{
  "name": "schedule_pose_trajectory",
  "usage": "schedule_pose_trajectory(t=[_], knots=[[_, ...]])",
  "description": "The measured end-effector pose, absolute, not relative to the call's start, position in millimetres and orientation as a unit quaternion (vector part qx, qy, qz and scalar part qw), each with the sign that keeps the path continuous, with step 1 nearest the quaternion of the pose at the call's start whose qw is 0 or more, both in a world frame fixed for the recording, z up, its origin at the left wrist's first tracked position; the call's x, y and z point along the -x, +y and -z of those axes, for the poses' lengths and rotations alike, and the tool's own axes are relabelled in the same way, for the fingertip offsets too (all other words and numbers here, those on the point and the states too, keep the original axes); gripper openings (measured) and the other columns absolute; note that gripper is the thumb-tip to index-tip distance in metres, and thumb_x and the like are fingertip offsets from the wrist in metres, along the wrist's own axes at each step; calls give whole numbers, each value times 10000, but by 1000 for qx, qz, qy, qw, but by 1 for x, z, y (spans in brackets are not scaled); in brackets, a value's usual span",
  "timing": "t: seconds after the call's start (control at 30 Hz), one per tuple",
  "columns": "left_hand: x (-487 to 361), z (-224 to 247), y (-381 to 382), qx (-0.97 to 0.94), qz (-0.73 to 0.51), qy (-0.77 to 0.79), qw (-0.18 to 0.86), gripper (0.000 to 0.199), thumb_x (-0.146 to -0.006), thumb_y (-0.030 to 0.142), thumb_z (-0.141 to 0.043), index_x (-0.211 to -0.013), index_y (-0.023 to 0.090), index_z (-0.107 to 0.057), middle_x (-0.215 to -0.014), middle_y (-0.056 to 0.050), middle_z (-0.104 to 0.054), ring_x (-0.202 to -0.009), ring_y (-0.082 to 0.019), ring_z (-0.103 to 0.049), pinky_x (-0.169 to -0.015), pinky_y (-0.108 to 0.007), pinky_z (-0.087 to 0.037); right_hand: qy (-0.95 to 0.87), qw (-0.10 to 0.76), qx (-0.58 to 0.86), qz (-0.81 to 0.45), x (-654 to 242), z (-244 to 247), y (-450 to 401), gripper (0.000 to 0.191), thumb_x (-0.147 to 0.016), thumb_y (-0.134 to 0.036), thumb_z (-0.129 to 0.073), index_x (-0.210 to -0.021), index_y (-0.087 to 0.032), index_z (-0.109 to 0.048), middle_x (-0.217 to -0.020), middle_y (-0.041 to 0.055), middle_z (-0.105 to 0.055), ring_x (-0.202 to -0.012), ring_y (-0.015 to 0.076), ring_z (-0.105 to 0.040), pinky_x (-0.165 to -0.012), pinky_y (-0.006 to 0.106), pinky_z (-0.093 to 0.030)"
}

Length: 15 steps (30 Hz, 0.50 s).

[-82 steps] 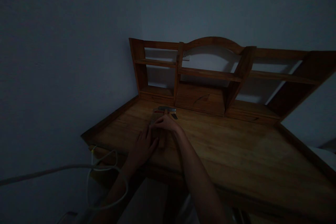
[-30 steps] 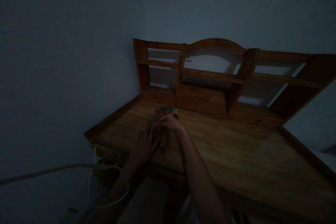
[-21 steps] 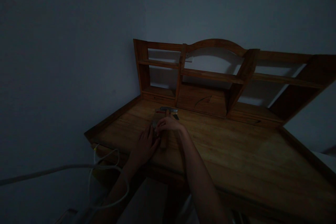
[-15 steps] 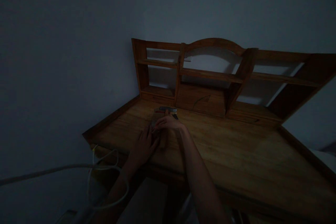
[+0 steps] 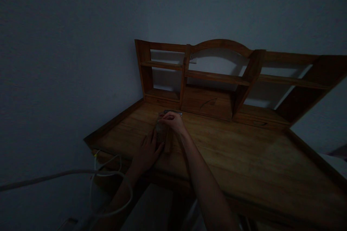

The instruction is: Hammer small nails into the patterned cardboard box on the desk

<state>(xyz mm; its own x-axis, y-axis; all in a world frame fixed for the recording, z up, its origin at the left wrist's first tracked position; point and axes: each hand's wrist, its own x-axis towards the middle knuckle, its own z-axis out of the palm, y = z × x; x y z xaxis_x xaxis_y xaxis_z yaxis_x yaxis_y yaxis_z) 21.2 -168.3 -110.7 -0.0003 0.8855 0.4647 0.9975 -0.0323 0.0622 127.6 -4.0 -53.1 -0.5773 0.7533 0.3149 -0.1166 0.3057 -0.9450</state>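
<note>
My left hand (image 5: 148, 151) lies near the front edge of the wooden desk, palm down with its fingers spread. Its fingertips touch or rest right beside a small see-through or pale flat object (image 5: 161, 133), too dim to name. Over the far end of that object is my right hand (image 5: 175, 122), thumb and fingers pinched together. Whatever is in the pinch, if anything, is too small and dark to make out. A narrow brown strip (image 5: 168, 146) lies to the right of the pale object. Behind my right hand a dark, flat item (image 5: 169, 110) shows only in part.
A wooden shelf unit (image 5: 217, 78) stands along the back of the desk (image 5: 230, 144). A pale cable (image 5: 67, 172) runs in from the left and loops in front of my left forearm. Walls rise behind and to the left.
My right hand has moved up and away from my left hand, toward the far end of the pale object, and its fingers are now pinched. My left hand has barely moved.
</note>
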Motion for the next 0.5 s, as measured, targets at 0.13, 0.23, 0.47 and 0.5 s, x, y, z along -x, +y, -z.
schedule_pose_trajectory(t=[0.13, 0.23, 0.47, 0.5], knots=[[-22, 109, -166, 675, 209, -694, 134, 633, -933, 476, -332, -1426, 79, -321, -1478, -203, -336, -1310, -310, -389, -1063, -462, -331, -707, 418, 202, -534, -126, 49, -10, 369, -650, -496, -733, -787, -160, -666, -1011, 94, -695, -859, 194, -654, -738, 285, -513], [-20, 110, -167, 688, 215, -682, 128, 570, -934, 452, -344, -1403, 128, -374, -1472, -180, -358, -1322, -301, -378, -1073, -476, -314, -722, 402, 195, -528, -129, 48, -10, 419, -745, -535, -642, -874, -141, -700, -987, 102, -704, -742, 177, -650, -659, 284, -520], [-19, 111, -168, 698, 191, -674, 148, 568, -948, 428, -323, -1409, 97, -358, -1476, -190, -349, -1335, -291, -365, -1079, -470, -304, -792, 362, 173, -459, -130, 57, 0, 276, -770, -439, -671, -764, -169, -728, -932, 64, -686, -959, 194, -600, -876, 321, -455], [-20, 111, -167, 693, 190, -679, 149, 596, -949, 439, -315, -1424, 79, -327, -1481, -196, -338, -1338, -289, -360, -1081, -464, -304, -805, 351, 166, -448, -130, 59, 1, 222, -746, -396, -708, -726, -176, -728, -954, 62, -678, -1006, 196, -582, -921, 327, -427]])
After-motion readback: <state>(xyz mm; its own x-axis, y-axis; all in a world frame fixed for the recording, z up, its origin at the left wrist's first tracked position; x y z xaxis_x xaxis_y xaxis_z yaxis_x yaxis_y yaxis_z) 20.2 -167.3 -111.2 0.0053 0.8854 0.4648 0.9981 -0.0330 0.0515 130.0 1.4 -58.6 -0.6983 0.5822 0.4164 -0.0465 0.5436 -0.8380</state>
